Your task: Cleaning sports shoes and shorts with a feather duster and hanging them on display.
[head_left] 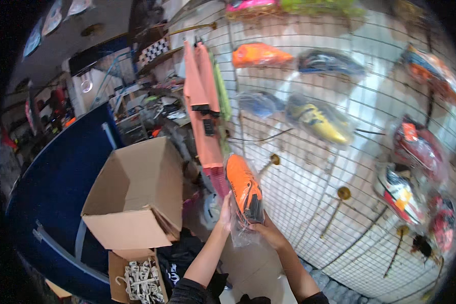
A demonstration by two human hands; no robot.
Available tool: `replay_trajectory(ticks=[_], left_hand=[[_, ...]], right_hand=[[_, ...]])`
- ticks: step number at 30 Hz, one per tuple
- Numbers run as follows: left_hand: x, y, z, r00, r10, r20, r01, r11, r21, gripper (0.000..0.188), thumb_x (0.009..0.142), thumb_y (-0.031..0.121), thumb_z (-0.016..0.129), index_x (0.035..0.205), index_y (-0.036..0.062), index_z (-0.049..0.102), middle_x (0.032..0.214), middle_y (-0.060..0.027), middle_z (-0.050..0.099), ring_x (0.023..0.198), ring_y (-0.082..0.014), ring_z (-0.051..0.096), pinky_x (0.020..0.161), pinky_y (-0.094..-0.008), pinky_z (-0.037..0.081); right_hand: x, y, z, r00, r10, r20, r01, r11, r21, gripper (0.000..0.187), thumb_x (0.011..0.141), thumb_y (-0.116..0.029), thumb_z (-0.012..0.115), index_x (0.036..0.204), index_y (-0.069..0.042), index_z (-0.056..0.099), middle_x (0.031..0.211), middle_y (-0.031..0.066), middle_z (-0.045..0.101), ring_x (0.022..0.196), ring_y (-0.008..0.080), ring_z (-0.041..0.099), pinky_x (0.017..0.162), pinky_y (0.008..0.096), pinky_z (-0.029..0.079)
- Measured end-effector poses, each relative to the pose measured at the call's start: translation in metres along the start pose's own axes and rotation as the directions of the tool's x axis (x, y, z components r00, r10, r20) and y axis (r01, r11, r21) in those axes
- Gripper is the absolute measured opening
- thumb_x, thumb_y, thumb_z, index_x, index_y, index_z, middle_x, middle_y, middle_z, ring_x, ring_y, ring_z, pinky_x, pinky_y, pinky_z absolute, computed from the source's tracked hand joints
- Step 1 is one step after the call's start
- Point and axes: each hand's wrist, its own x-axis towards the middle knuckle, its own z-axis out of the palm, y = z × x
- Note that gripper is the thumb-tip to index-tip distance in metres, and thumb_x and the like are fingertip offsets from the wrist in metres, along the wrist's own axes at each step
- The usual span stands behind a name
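An orange shoe (241,180) with a dark collar, wrapped in a clear plastic bag, is held up in front of me between both hands. My left hand (226,213) closes on its left side. On the lower right, my right hand (269,230) grips the heel end through the plastic. The loose end of the bag (244,238) hangs below the shoe. Just behind it stands a wire grid wall (309,192) with bare metal hooks (344,193). Higher on the grid hang more bagged shoes, among them a yellow one (321,121) and an orange one (261,54).
A large open cardboard box (131,228) stands to the left, by a dark blue panel (50,202). Below it, a smaller box (117,263) holds white hangers (142,281). Salmon-coloured garments (200,101) hang beside the grid. Several bagged shoes (401,195) hang at the right.
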Motion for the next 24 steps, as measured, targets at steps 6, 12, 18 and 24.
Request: replay_trajectory(ticks=[6,12,18,24], left_hand=[[-0.036,-0.069,0.096,0.926,-0.154,0.345,0.273,0.904,-0.329,0.075,0.087,0.061,0.030,0.138,0.0057,0.028,0.137,-0.0103,0.039,0.121,-0.0293,0.043,0.099,-0.0454,0.037],[-0.073,-0.171,0.179,0.875,-0.210,0.436,0.330,0.918,-0.220,0.091,0.078,0.077,0.023,0.138,0.0080,0.028,0.132,-0.0196,0.042,0.112,-0.0330,0.049,0.092,-0.0456,0.044],[-0.107,-0.260,0.239,0.808,-0.290,0.514,0.407,0.904,-0.129,0.081,0.085,0.068,0.025,0.135,0.0052,0.032,0.125,-0.0210,0.047,0.105,-0.0304,0.054,0.087,-0.0423,0.048],[-0.114,-0.339,0.277,0.385,-0.367,0.847,0.765,0.640,-0.070,0.080,0.084,0.069,0.028,0.130,0.0036,0.035,0.109,-0.0258,0.054,0.091,-0.0336,0.060,0.073,-0.0444,0.054]], right_hand=[[-0.097,-0.023,-0.049,0.986,-0.147,-0.077,0.107,0.920,-0.376,0.103,0.068,-0.023,0.076,0.138,0.006,0.005,0.132,0.0208,0.037,0.123,0.0255,0.039,0.102,0.0338,0.032],[-0.228,-0.065,-0.092,0.960,-0.047,-0.275,-0.098,0.866,-0.490,0.106,0.066,-0.027,0.078,0.137,0.007,0.008,0.131,0.0222,0.039,0.123,0.0280,0.040,0.102,0.0339,0.031],[-0.350,-0.105,-0.117,0.935,-0.057,-0.349,-0.201,0.725,-0.659,0.099,0.066,-0.024,0.078,0.139,0.000,0.015,0.123,0.0144,0.044,0.106,0.0192,0.049,0.090,0.0307,0.042],[-0.447,-0.143,-0.151,0.920,0.171,-0.353,-0.372,0.664,-0.649,0.073,0.074,-0.034,0.074,0.132,-0.004,0.040,0.125,0.0087,0.049,0.100,0.0148,0.051,0.084,0.0279,0.044]])
